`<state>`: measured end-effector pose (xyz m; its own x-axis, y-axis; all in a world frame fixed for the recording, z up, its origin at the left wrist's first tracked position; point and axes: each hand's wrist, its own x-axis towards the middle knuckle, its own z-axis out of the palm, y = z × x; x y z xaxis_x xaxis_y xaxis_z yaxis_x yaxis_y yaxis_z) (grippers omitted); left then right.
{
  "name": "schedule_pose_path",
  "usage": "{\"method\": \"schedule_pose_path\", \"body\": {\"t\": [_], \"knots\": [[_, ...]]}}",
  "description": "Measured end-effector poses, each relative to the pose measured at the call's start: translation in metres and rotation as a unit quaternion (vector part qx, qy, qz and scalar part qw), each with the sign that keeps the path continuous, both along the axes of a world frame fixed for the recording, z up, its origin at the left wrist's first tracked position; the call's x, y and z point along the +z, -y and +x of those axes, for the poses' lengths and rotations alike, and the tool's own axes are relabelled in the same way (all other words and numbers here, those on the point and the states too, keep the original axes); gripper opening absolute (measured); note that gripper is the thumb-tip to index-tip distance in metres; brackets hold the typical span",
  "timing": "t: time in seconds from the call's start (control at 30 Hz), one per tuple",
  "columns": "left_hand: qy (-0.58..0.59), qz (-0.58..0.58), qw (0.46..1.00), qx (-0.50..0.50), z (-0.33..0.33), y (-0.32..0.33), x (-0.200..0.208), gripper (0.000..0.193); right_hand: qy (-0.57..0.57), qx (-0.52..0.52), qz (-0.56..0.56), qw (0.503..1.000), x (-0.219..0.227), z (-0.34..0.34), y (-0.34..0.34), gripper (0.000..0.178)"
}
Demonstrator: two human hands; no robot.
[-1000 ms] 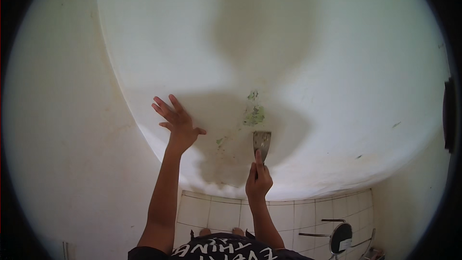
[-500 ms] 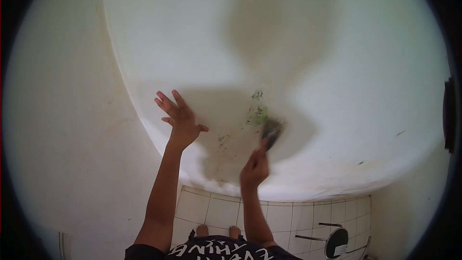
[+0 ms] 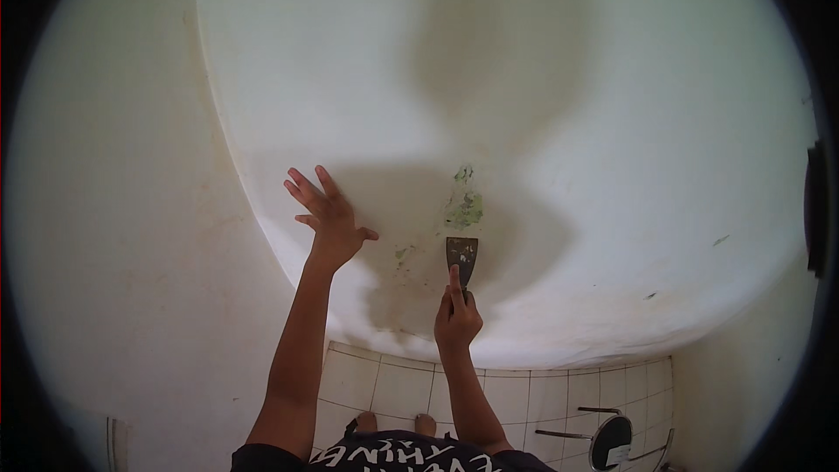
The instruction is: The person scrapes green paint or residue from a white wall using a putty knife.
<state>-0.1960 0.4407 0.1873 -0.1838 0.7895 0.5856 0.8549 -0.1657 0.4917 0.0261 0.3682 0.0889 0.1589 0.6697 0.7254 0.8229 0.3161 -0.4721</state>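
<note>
- The right hand (image 3: pixel 458 322) is closed around the handle of a flat, grey metal scraper with a flared, pale-flecked blade (image 3: pixel 461 251), its index finger extended along it.
- Half a second ago the scraper was blurred and leaning rightward; now it points nearly straight up, just below the ragged, pale-green bare patch (image 3: pixel 468 209) on the smooth, off-white wall (image 3: pixel 664 157).
- For the work, this seems to line the blade's edge up under the patch; whether it touches the wall cannot be told.
- The left hand (image 3: pixel 333 220) has stayed splayed, holding nothing, apparently braced against the wall.
- The patch looks little changed.
</note>
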Motion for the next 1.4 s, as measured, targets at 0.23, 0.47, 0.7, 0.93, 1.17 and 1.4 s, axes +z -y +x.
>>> {"method": "schedule_pose_path", "body": {"t": [0.23, 0.47, 0.7, 0.93, 1.17, 1.4], "knots": [[0.029, -0.019, 0.999, -0.007, 0.002, -0.001, 0.004, 0.147, -0.033, 0.005, 0.162, 0.986, 0.075, 0.007, -0.023, 0.046], [0.027, -0.046, 0.998, 0.016, -0.001, 0.004, 0.001, 0.139, 0.195, 0.055, -0.061, 0.977, 0.013, 0.042, 0.008, 0.054], [0.002, 0.051, 0.998, -0.025, 0.008, 0.034, -0.092, 0.114, 0.308, 0.028, 0.012, 0.951, 0.006, 0.031, -0.015, 0.06], [-0.131, -0.061, 0.989, 0.024, -0.038, 0.059, -0.101, 0.098, 0.432, 0.005, -0.045, 0.901, 0.046, 0.077, -0.012, 0.06], [-0.183, -0.033, 0.982, 0.01, -0.037, 0.047, -0.109, 0.088, 0.416, 0.035, 0.092, 0.904, 0.071, 0.032, -0.036, 0.067], [-0.219, -0.052, 0.974, 0.03, -0.045, 0.053, -0.109, 0.096, 0.456, 0.009, 0.031, 0.89, 0.049, 0.068, -0.022, 0.066]]}}
